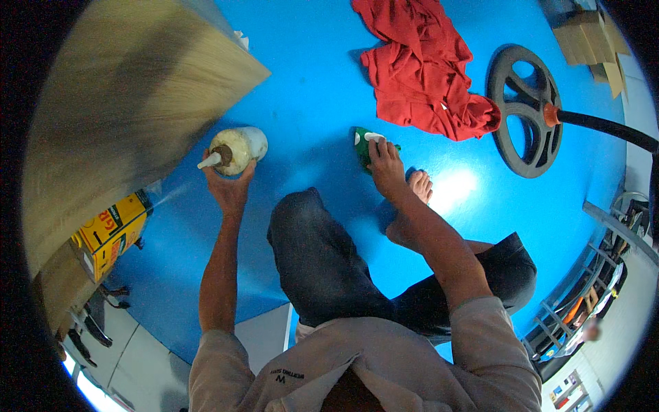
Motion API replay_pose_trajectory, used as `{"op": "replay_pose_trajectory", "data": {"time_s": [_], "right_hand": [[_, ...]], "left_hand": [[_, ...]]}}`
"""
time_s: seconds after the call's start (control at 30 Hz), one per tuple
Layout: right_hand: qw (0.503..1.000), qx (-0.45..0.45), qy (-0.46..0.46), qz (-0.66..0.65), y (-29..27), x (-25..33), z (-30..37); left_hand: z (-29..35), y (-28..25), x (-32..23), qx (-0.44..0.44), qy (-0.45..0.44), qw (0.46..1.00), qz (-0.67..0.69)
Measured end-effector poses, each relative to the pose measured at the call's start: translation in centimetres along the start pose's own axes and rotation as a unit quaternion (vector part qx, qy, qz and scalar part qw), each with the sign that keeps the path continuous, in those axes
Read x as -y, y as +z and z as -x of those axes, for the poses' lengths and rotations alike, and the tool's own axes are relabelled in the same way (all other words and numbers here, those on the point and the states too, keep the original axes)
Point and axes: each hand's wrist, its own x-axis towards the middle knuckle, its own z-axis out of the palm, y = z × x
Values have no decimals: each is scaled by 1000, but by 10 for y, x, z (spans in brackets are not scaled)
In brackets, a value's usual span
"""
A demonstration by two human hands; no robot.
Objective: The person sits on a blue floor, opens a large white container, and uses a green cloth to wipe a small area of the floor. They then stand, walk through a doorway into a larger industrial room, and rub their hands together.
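Note:
My left hand [228, 191] is wrapped round the lower side of a whitish squeeze bottle [251, 145] with a stained brown cap and a pale nozzle. The bottle leans so that its nozzle points toward me and to the left; yellowish residue coats its top. Over to the right, my right hand [386, 167] is closed on a small green-and-white object [363, 149] at the blue surface. Its kind cannot be made out, as my fingers cover part of it. Just beside that hand is my bare foot [420, 185].
A crumpled red cloth [422, 75] lies ahead of my right hand. Farther right is a dark round spoked base [532, 113] with a black pole. A large wooden panel [151, 82] and a yellow box [113, 233] flank the left. Cardboard [587, 41] sits far right.

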Motion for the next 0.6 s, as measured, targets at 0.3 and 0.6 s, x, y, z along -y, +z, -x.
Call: {"op": "replay_pose_trajectory", "data": {"time_s": [0.3,0.6], "right_hand": [[998,-30,-45,18,13,-2,-3],[997,-75,-27,-12,39,33,22]], "left_hand": [[-3,-2,-4,3,21,999,-43],[1,4,7,-3,35,998,-51]]}}
